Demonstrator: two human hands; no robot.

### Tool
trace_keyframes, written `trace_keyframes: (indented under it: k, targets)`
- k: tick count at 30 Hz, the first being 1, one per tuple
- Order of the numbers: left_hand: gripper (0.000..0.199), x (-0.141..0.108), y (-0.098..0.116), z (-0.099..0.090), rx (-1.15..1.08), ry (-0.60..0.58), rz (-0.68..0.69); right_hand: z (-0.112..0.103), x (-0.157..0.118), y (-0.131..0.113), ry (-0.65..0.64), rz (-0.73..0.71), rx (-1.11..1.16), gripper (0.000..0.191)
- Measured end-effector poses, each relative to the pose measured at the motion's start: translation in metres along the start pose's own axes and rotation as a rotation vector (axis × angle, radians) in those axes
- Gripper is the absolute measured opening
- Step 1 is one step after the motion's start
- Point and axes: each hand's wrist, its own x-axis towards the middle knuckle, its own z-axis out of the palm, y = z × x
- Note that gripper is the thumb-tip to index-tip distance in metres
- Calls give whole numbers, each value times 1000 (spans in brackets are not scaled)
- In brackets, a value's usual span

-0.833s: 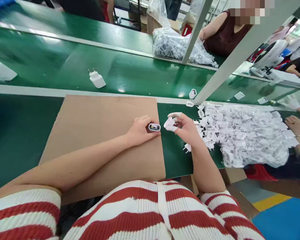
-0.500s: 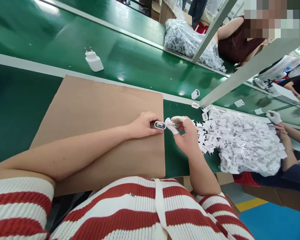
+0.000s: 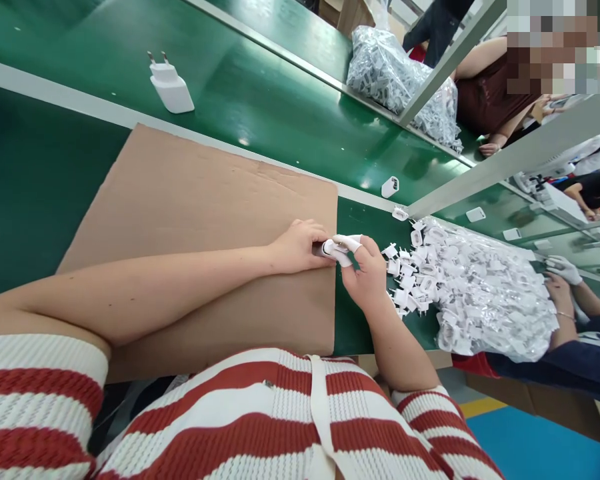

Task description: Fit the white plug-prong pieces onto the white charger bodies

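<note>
My left hand [image 3: 300, 247] is closed round a white charger housing [image 3: 319, 249] near the right edge of the cardboard sheet [image 3: 220, 200]. Most of that housing is hidden by the fingers. White finger cots cover the thumb and forefinger of my right hand [image 3: 364, 270], which pinches a small white plug cap [image 3: 330, 247] against the housing's open end. Whether the cap is seated there I cannot tell. Just right of my right hand lie loose white plug caps [image 3: 405, 283], spilling from a big clear plastic bag [image 3: 490, 287].
A white charger with two pins [image 3: 171, 87] lies on the green bench [image 3: 260, 113] beyond the cardboard. An open housing [image 3: 390, 187] stands near the metal post [image 3: 455, 183]. Another filled bag [image 3: 380, 70] sits at the back. A co-worker's gloved hand [image 3: 564, 269] is at far right.
My right hand has brought the plug cap left onto the housing's open end, covering the circuit board that showed inside. The view has shifted slightly.
</note>
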Motion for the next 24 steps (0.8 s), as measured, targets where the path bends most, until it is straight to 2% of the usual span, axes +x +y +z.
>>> trace_keyframes:
  k: [4,10,19,22,24]
  targets:
    - [29,0,-1,2,-2,16,9,1,3,0,-73,-24,-57,22]
    - [26,1,1,2,2,24,12,1,5,-2,-69,-65,-227,23]
    - [34,0,-4,2,29,34,1,11,3,-1,-69,86,-116,24]
    - [39,-2,0,0,-11,16,-42,-1,4,2,-129,160,-23,38]
    - [46,-1,1,-7,-115,-14,-143,-17,4,7,-166,215,-104,53]
